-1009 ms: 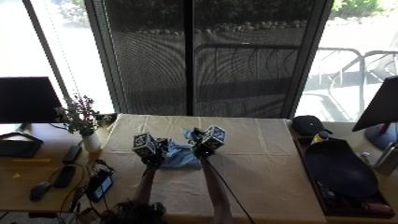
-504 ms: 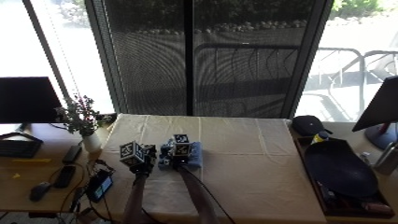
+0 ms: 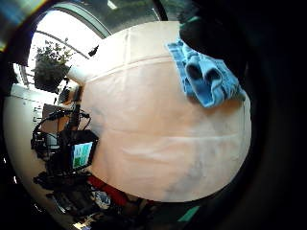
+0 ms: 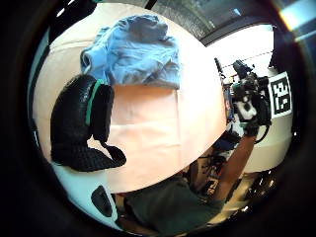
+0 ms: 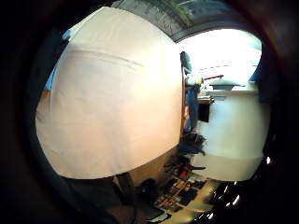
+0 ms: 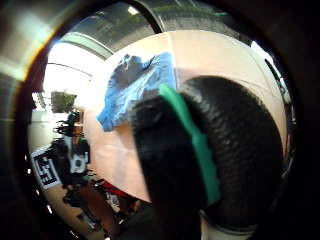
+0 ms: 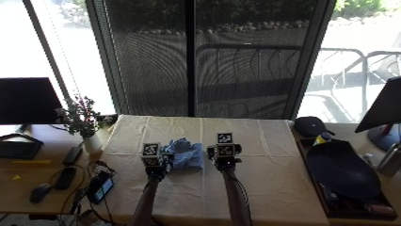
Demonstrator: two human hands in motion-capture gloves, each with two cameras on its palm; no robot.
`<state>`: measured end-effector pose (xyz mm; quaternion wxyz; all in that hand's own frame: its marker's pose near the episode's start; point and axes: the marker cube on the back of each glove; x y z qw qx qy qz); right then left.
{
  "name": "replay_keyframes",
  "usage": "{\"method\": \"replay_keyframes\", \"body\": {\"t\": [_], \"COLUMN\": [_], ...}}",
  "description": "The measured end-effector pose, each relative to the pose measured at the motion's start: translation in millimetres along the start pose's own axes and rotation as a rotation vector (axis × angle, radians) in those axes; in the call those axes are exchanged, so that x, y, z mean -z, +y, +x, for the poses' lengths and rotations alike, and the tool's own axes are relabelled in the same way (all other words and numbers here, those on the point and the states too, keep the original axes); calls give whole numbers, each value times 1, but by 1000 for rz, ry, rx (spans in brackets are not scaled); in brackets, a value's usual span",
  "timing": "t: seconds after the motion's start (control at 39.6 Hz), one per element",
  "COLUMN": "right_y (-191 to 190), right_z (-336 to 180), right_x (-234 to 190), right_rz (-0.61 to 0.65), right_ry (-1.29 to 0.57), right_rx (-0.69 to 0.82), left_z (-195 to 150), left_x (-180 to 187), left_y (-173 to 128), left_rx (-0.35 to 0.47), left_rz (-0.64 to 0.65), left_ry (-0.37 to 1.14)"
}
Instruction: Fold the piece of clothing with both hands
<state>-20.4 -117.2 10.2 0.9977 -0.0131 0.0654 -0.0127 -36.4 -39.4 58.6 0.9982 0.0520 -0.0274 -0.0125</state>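
The blue piece of clothing (image 7: 185, 155) lies bunched in a small heap on the cream tablecloth (image 7: 263, 188), between my two hands. My left hand (image 7: 156, 165) hovers just beside its left edge and my right hand (image 7: 224, 160) a little off its right edge. Neither holds any cloth. In the left thumb side palm view the clothing (image 4: 133, 54) lies apart from my left thumb (image 4: 81, 123). Seen from the left little finger side, the clothing (image 3: 208, 79) shows folds near a dark finger. The right thumb (image 6: 210, 160) fills its view, with the clothing (image 6: 132, 82) beyond it.
A potted plant (image 7: 81, 120) stands at the table's left edge, and a small screen device (image 7: 100, 186) with cables sits on the side desk. A black cap (image 7: 310, 125) and a dark tray (image 7: 341, 174) lie to the right. Bare tablecloth stretches in front of and behind the clothing.
A second ago both hands were on the clothing and carried it leftward. Now they have let go and drawn apart, the right hand moving right; the clothing lies between them.
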Motion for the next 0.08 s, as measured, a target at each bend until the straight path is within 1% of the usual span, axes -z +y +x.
{"method": "replay_keyframes", "body": {"t": [0.03, 0.08], "right_y": [5, 9], "right_z": [7, 16], "right_x": [-5, -7], "right_rz": [-29, -34], "right_ry": [-16, -37], "right_rx": [-7, -14], "left_z": [3, 8], "left_x": [3, -1], "left_y": [-1, 4], "left_rx": [-2, 1], "left_rz": [0, -9], "left_ry": [6, 25]}}
